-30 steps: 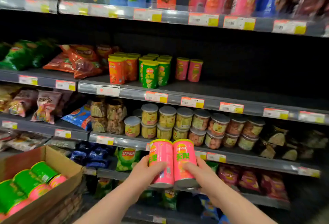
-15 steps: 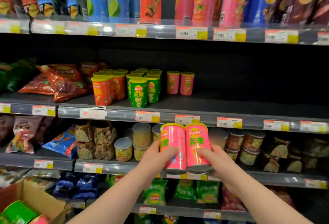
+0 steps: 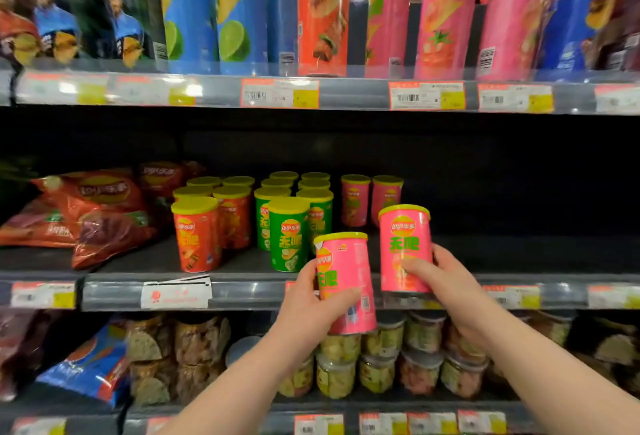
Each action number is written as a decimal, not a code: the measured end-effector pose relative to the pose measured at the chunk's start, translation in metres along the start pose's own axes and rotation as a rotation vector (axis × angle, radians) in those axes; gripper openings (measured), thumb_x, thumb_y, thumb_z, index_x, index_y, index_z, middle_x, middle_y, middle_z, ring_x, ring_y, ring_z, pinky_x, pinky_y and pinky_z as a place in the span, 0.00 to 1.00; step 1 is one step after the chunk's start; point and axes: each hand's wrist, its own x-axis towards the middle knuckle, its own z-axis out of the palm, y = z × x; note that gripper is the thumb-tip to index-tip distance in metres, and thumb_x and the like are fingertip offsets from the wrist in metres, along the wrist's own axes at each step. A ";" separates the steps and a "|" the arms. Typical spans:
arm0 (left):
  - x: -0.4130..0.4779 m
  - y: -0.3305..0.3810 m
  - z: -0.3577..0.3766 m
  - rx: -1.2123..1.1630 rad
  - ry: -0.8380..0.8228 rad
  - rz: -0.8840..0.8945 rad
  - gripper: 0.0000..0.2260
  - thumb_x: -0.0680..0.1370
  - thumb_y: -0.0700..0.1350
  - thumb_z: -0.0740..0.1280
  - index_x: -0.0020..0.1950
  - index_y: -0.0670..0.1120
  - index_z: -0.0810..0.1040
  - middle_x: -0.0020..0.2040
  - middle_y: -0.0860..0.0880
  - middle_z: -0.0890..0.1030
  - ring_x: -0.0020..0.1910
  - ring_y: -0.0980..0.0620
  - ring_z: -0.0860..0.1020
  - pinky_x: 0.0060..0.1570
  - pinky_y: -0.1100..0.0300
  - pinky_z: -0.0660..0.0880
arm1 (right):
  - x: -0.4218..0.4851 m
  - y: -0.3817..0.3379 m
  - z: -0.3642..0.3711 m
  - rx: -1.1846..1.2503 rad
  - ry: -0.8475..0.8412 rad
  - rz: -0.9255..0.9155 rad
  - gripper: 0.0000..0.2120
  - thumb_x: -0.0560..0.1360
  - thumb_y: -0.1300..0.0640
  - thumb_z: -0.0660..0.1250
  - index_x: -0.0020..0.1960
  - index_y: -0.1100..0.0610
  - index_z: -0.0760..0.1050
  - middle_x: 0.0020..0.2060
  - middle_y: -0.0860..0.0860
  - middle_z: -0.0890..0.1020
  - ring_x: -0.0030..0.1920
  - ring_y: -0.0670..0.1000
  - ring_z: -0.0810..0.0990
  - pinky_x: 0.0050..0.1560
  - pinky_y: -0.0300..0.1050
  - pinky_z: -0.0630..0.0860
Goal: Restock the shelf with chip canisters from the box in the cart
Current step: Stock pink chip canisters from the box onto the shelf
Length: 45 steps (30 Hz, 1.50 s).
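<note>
left hand (image 3: 311, 310) fingers wrap lower pink canister (image 3: 346, 282) | right hand (image 3: 446, 282) fingers grasp higher pink canister (image 3: 405, 247), canisters apart

Four pink canisters (image 3: 344, 272), two hands (image 3: 306, 311)

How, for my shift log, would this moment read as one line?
left hand: grips lower pink canister | right hand: grips higher pink canister | shelf: two pink canisters at back | state: neither set down yet

L hand (image 3: 308, 310) & R hand (image 3: 446, 282), bare forearms (image 3: 242, 382).
</note>
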 end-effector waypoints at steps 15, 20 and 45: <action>0.038 -0.005 -0.010 0.062 0.021 0.025 0.23 0.70 0.44 0.75 0.53 0.64 0.68 0.51 0.58 0.80 0.46 0.64 0.81 0.42 0.67 0.76 | 0.098 -0.009 0.022 -0.114 0.063 -0.056 0.31 0.68 0.62 0.76 0.67 0.53 0.66 0.55 0.50 0.78 0.50 0.47 0.77 0.47 0.40 0.73; 0.045 -0.001 -0.004 0.060 0.065 0.041 0.28 0.63 0.49 0.74 0.60 0.61 0.69 0.50 0.58 0.82 0.47 0.62 0.81 0.41 0.69 0.76 | 0.133 -0.006 0.029 -0.155 -0.011 -0.038 0.34 0.65 0.63 0.77 0.67 0.53 0.66 0.59 0.52 0.78 0.58 0.52 0.77 0.59 0.48 0.74; 0.059 0.000 0.005 0.033 0.118 0.023 0.35 0.54 0.59 0.74 0.59 0.60 0.69 0.50 0.60 0.83 0.49 0.58 0.82 0.46 0.62 0.77 | 0.213 0.016 0.043 -0.331 0.038 -0.032 0.30 0.65 0.56 0.78 0.62 0.55 0.68 0.58 0.56 0.78 0.59 0.58 0.77 0.60 0.54 0.74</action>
